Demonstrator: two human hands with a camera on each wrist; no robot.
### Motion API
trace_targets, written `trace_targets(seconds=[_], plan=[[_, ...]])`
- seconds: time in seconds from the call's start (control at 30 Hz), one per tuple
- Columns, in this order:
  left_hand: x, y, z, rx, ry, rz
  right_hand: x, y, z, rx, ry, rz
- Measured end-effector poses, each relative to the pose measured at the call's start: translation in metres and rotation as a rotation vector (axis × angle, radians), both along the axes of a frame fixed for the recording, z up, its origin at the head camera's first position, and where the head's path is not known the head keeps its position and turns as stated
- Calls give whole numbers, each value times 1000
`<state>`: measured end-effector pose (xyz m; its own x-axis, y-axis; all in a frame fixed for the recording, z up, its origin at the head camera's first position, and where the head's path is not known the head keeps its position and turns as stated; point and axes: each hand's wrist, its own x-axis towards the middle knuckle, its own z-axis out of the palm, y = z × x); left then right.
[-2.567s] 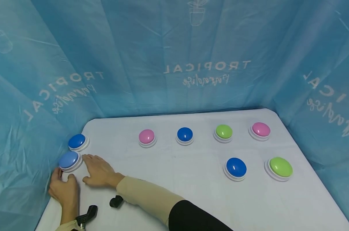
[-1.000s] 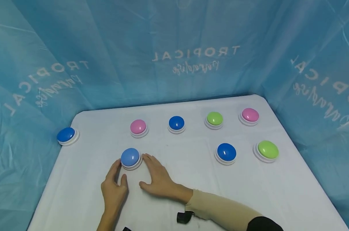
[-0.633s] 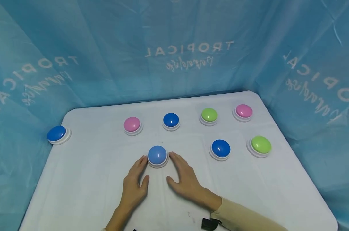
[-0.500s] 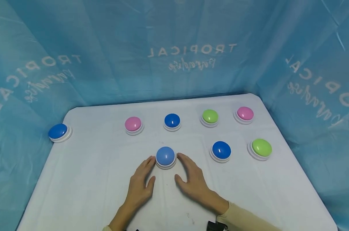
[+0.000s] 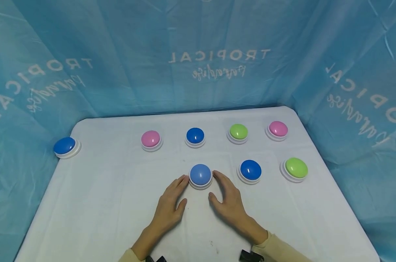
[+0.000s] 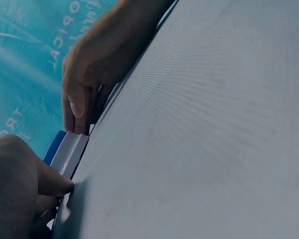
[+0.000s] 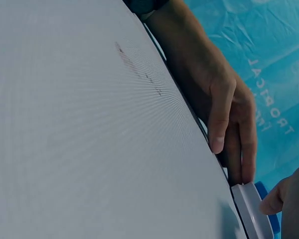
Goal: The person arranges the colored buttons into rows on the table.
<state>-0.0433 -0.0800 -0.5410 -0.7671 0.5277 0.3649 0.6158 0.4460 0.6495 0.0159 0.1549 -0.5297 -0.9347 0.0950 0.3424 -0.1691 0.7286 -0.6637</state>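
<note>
A light-blue dome push button (image 5: 200,174) on a white round base sits between my hands on the white table, in the head view. My left hand (image 5: 170,206) touches the base's left side with extended fingertips, thumb held apart. On the opposite side, my right hand (image 5: 230,203) has its fingertips against or very near the base, thumb also spread. Low in the left wrist view, the button's white base (image 6: 70,152) stands flat on the cloth between both hands. The right wrist view shows the same base (image 7: 251,209) at its lower right corner.
Right of my right hand are a blue button (image 5: 250,170) and a green one (image 5: 296,167). Behind stand a pink (image 5: 150,139), a blue (image 5: 195,135), a green (image 5: 238,131) and another pink button (image 5: 278,129). One blue button (image 5: 64,145) sits at the left edge. Blue curtains (image 5: 198,87) enclose the table.
The light-blue button has slid from beside the left-edge blue button rightward to the table's middle, both hands travelling with it at its sides. The other buttons stay in place; the head view has shifted.
</note>
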Motion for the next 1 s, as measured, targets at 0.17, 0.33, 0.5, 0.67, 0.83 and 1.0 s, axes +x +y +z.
trace_targets(seconds=[0.17, 0.33, 0.5, 0.67, 0.83, 1.0], plan=[[-2, 0, -2, 6, 21, -12, -1, 0, 0, -9, 18, -3], [-4, 0, -4, 17, 40, -24, 0, -1, 0, -12, 29, -7], [-3, 0, -5, 26, 49, -25, 0, -2, 2, -7, 2, -15], [-4, -1, -4, 39, 35, -21, -3, -4, 2, 20, 116, 5], [-5, -4, -7, 82, 51, -1, -11, -23, 8, 23, 394, 186], [0, -13, -10, 81, 67, 23, -14, -52, 12, 13, 479, 348]])
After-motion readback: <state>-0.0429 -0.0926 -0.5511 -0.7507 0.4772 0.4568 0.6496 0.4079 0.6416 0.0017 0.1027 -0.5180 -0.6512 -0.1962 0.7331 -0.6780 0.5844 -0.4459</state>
